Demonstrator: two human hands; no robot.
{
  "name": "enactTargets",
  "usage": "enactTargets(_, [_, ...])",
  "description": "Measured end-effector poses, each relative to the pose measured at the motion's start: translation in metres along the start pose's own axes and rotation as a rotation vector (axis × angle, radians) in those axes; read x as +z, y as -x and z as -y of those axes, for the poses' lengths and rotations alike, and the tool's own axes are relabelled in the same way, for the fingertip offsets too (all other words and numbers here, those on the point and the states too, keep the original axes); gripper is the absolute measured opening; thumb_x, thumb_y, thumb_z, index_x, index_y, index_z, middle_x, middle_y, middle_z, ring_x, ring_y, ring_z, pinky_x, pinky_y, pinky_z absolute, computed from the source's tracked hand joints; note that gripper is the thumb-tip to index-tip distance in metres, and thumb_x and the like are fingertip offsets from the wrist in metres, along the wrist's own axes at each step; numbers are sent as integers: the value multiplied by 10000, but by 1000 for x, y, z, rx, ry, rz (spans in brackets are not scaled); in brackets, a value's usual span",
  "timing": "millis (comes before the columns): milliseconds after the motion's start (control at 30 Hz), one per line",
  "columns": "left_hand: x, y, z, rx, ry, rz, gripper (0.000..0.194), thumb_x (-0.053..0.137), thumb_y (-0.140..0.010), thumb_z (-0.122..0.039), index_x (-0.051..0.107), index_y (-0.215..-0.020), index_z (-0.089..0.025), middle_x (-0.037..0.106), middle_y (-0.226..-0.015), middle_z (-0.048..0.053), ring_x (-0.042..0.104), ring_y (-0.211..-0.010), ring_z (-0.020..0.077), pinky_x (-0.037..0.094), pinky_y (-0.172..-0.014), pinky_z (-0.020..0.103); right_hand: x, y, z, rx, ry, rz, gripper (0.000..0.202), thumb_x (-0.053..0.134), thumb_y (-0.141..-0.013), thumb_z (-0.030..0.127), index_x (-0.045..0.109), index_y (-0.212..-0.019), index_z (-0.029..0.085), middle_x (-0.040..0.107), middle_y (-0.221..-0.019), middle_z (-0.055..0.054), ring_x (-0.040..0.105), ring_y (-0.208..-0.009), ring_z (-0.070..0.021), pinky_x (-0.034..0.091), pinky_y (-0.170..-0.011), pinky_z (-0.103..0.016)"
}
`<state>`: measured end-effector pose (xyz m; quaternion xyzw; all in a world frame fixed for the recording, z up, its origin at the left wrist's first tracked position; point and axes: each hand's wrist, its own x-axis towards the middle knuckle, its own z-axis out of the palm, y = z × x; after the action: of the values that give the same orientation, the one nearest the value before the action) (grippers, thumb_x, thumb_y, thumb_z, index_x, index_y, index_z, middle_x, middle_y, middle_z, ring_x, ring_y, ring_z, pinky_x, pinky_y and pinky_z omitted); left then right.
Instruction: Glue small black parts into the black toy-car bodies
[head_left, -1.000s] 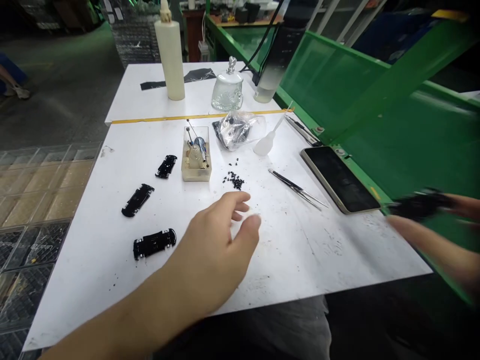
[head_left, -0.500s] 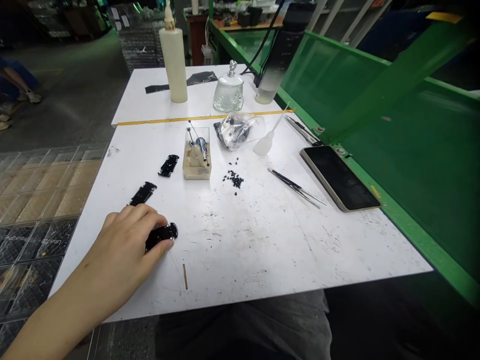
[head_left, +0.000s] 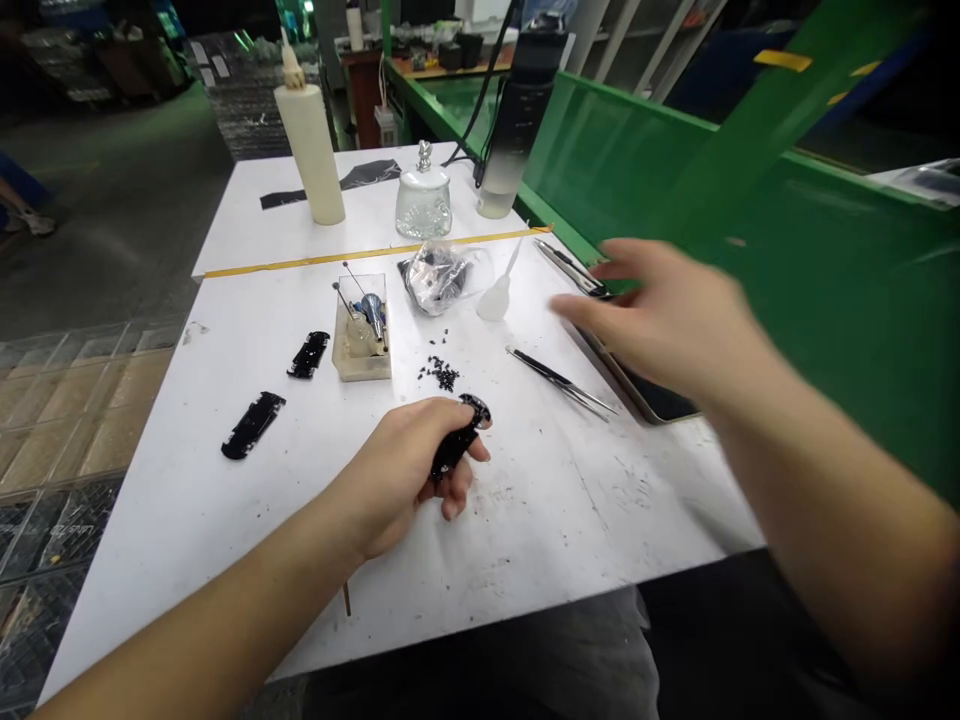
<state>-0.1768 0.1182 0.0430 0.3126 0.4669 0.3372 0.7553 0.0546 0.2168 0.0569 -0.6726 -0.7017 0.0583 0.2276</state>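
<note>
Your left hand [head_left: 409,470] is curled around the black car chassis [head_left: 459,440], lifted just over the table [head_left: 570,520] near its front edge; a loose hold could drop it onto the small black parts [head_left: 441,372]. Your right hand [head_left: 660,320], fingers spread and empty, hovers above the tweezers [head_left: 562,380] and phone [head_left: 660,400]. Half a second ago the chassis lay by the left edge, and the right hand was out of view.
</note>
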Motion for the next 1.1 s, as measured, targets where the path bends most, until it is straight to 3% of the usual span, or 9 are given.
enactTargets(100, [-11, -5, 4, 1, -57, 11, 194, 656, -952, -318, 653, -883, -136, 694, -831, 37, 437, -434, 33, 345, -395, 177, 38, -38, 14, 46, -43, 118, 776, 808, -798, 587, 635, -1353, 74, 720, -1146, -179, 683, -1010, -323, 550, -941, -538])
enactTargets(200, [-24, -2, 3, -12, -77, 37, 204, 681, -952, -340, 665, -914, -140, 738, -892, 54, 450, -419, 29, 346, -383, 175, 57, -50, 26, 19, -89, 188, 397, 783, -812, 493, 717, -929, 120, 712, -909, -159, 680, -951, -354, 541, -873, -548])
enactTargets(367, [-29, 0, -1, -85, -139, 94, 252, 661, -968, -372, 673, -875, -138, 791, -937, 104, 480, -415, 32, 321, -368, 165, 25, -17, 6, -69, -499, 414, 452, 535, -960, 649, 588, -929, 202, 677, -766, -71, 638, -630, -208, 545, -612, -384])
enactTargets(433, [-30, 1, -1, -108, -146, 100, 261, 653, -974, -384, 677, -874, -144, 804, -977, 114, 470, -423, 26, 288, -363, 154, 14, -6, -11, -50, -731, 484, 453, 642, -930, 644, 606, -867, 197, 604, -642, -34, 544, -510, -152, 458, -510, -322])
enactTargets(533, [-30, 3, -1, -129, -162, 97, 288, 647, -976, -409, 704, -884, -143, 805, -962, 116, 445, -423, 18, 278, -376, 152, 14, -1, -28, 8, -916, 347, 374, 845, -820, 511, 665, -825, 183, 472, -590, 7, 401, -484, -94, 282, -447, -284])
enactTargets(600, [-30, 3, -2, -129, -185, 87, 304, 641, -977, -421, 719, -895, -139, 801, -937, 116, 442, -428, 19, 300, -392, 157, 17, -2, -26, 0, -1002, 239, 445, 875, -756, 576, 640, -768, 197, 381, -588, 28, 324, -499, -86, 221, -451, -291])
enactTargets(733, [-27, 3, -7, -136, -193, 86, 279, 624, -986, -383, 708, -895, -133, 805, -1021, 123, 462, -454, 15, 320, -416, 157, 14, 5, -1, -5, -1179, 203, 641, 815, -727, 710, 452, -565, 207, 279, -538, 28, 283, -460, -97, 229, -418, -311])
enactTargets(867, [-22, 3, -12, -168, -183, 74, 234, 615, -990, -337, 708, -918, -134, 806, -1014, 99, 459, -457, 14, 321, -423, 158, 9, 20, 20, -31, -1245, 214, 606, 852, -697, 625, 466, -479, 210, 321, -451, 8, 333, -416, -120, 290, -386, -324])
enactTargets(1100, [-21, 7, -12, -201, -233, 47, 265, 609, -991, -367, 736, -929, -142, 805, -1012, 93, 457, -465, 18, 317, -431, 166, 18, 30, 27, -7, -1169, 164, 654, 914, -616, 609, 454, -401, 197, 274, -428, 24, 313, -412, -104, 280, -397, -317])
